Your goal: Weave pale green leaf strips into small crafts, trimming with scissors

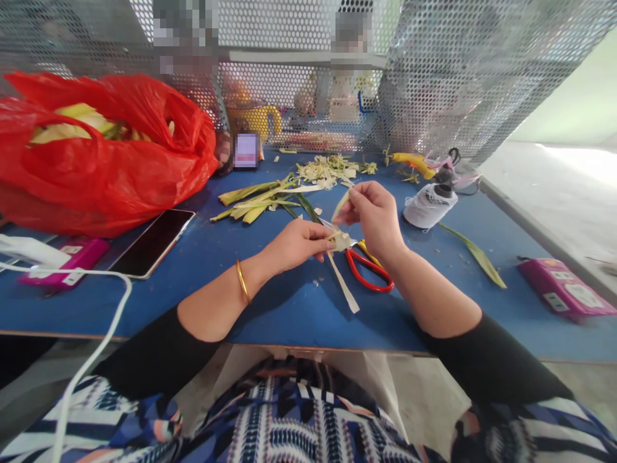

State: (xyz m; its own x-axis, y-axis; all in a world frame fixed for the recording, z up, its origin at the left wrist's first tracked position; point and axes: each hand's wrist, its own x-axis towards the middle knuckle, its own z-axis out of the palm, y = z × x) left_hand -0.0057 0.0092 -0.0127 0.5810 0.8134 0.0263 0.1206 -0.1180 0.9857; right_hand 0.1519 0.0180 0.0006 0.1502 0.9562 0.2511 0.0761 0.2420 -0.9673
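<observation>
- Red plastic bag (159,161) is filling the upper left of the frame, gaping at the top and holding pale yellow-green husks (80,122); its lower contents are not showing.
- Magenta box-shaped object (91,252) is sitting at left below the bag, near a white cable (120,302).
- Dark-screened phone (154,244) is lying just to its right.
- Green-yellow husk strips (255,199) are lying in a loose bunch at upper centre.
- Yellow vessel (263,119) is standing behind perforated metal mesh at upper centre; I cannot tell what it is holding.
- Left hand (301,244), mid-frame, is pinching a small pale husk piece (341,242) between thumb and fingers.
- Shredded scraps (332,168) are heaping above the hands.
- Right hand (373,209) is gripping a pale curved strip (341,207) by its upper end, close to the left hand.
- Red-and-yellow-handled scissors (371,270) are resting below the right hand.
- White thread spool (429,206) is standing at right of centre.
- Single green leaf (477,257) and another magenta object (566,289) are lying at far right.
</observation>
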